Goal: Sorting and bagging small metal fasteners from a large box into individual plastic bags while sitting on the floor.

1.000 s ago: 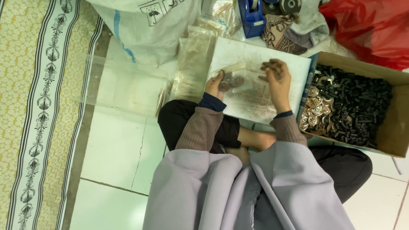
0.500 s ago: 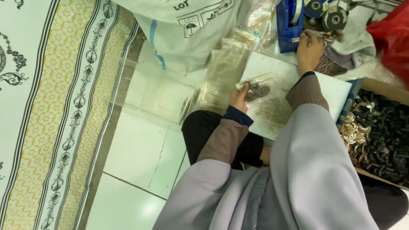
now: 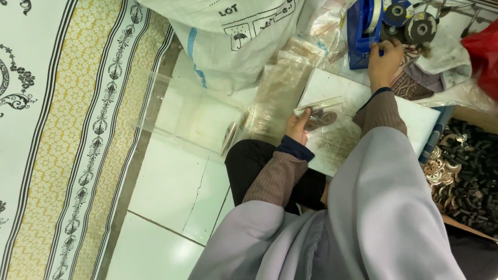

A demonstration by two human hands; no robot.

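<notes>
A person seated on the tiled floor pinched a small clear packet of dark metal discs (image 3: pixel 318 117) in the left hand (image 3: pixel 298 127) over a white board (image 3: pixel 410 115), while the right hand (image 3: pixel 384 57) closed its fingers on a blue tape dispenser (image 3: pixel 363 29) well beyond. Held only at one edge, the packet looked liable to tip and spill its discs, and the one-handed pull could drag the dispenser.

Glossy blue plastic tape dispenser (image 3: pixel 363 28); clear crinkly plastic bag (image 3: pixel 321 117); woven sack (image 3: pixel 231 29).
</notes>
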